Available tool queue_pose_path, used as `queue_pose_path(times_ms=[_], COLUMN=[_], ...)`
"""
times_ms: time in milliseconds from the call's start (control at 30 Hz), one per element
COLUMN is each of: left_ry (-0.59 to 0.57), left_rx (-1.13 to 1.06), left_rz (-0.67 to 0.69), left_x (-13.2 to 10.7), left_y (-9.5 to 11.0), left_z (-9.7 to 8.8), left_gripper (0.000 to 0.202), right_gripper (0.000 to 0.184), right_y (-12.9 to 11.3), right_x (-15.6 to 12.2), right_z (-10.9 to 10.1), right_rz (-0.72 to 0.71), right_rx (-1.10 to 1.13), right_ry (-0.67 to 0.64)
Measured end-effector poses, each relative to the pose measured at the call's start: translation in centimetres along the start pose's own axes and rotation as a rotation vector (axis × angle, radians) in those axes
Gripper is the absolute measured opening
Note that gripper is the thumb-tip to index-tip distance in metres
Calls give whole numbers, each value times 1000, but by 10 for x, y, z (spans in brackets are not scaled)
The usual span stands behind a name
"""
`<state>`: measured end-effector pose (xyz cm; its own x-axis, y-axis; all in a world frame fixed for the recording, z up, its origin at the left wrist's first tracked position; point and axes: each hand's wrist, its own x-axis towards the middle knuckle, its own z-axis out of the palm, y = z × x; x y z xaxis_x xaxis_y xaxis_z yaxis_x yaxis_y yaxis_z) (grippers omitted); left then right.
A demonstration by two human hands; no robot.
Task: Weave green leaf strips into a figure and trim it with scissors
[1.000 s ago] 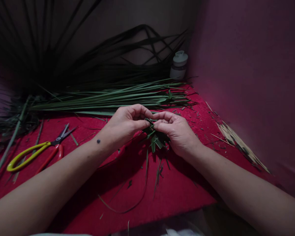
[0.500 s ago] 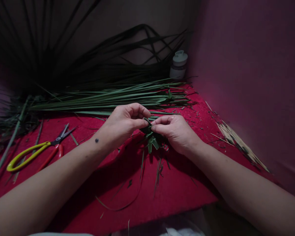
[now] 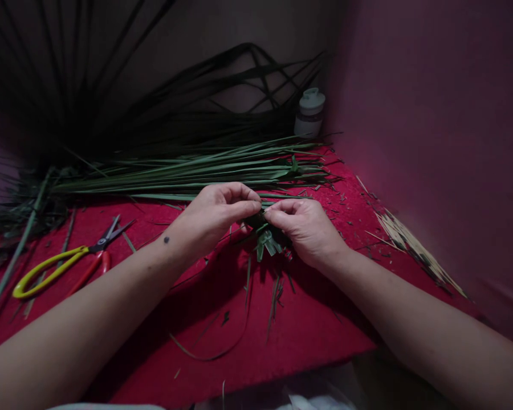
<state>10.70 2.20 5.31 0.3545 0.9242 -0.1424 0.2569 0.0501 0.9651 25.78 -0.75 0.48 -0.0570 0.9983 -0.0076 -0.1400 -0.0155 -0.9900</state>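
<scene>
A small folded piece of green leaf (image 3: 268, 241) hangs between my two hands, its cut strips pointing down toward me. My left hand (image 3: 222, 212) pinches its upper left side between thumb and fingers. From the other side, my right hand (image 3: 303, 225) grips it with thumb and index finger pressed together. The fingertips of both hands almost meet, and they hide the top of the leaf piece. Scissors (image 3: 98, 245) with one yellow and one red handle lie partly spread, left of my left forearm.
A bundle of long green leaf strips (image 3: 175, 175) stretches across the back of the red cloth (image 3: 316, 324). Behind its right end stands a white-lidded bottle (image 3: 310, 114). Thin pale sticks (image 3: 414, 247) lie at the right by the wall. Leaf scraps are scattered about.
My left fingers have dipped slightly and straightened along the leaf piece. Its hanging strips have tilted a little and catch more light. The right hand has barely moved.
</scene>
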Motion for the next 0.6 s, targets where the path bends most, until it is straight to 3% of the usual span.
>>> queue_pose_path(times_ms=[200, 467, 600], left_ry=[45, -53, -42], left_rx=[107, -97, -56], left_rz=[-37, -79, -46], left_x=[-1, 1, 1], left_y=[1, -3, -2], left_z=[2, 1, 0], left_gripper=[10, 5, 7], right_gripper=[10, 10, 10], right_y=[-4, -6, -6], right_x=[-3, -8, -8], right_z=[2, 6, 5], right_rz=[-77, -187, -254], right_rx=[-152, -314, -373], right_ry=[48, 101, 126])
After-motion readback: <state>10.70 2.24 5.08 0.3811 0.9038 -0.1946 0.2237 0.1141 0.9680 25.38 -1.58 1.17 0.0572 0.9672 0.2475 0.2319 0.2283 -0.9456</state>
